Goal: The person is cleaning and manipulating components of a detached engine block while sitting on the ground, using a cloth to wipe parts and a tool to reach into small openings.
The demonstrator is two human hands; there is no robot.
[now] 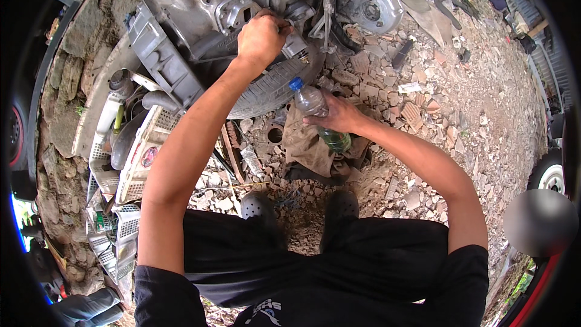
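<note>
My left hand [262,39] reaches up to the grey metal engine [200,6]. Its fingers curl together beside an opening in the casing, and whatever they grip there is hidden. My right hand [342,114] is wrapped around a clear plastic bottle [311,102] with a blue cap on it. The bottle leans with its cap toward the engine, and greenish liquid shows in its lower part. Below the engine lies a worn tyre [266,98]. A brown dirty cloth [299,145] is spread on the ground under the bottle.
Broken stone and rubble [417,139] cover the ground. On the left, white plastic crates [148,151] hold hoses and parts beside a stone wall [63,139]. A loose metal cover [372,3] leans at the engine's right. A wheel [549,175] stands at the far right.
</note>
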